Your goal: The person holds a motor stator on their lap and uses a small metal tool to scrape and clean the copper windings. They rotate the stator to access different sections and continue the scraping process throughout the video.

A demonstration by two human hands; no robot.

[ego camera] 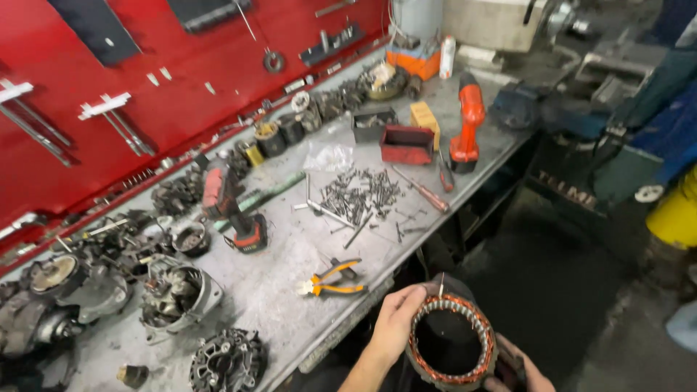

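A round stator ring (451,341) wound with copper wire is held below the bench's front edge. My left hand (396,319) grips its left rim with the fingers curled over the top. My right hand (519,366) holds the ring from below right and is partly hidden by it. Closest to my left hand on the bench lie yellow-handled pliers (332,279).
The grey metal workbench (290,305) carries alternator housings (178,290) at the left, two red cordless drills (232,207) (467,120), a heap of bolts and screws (359,192), a red tray (406,144) and a screwdriver (425,192). A red tool wall (145,80) stands behind. Dark floor lies to the right.
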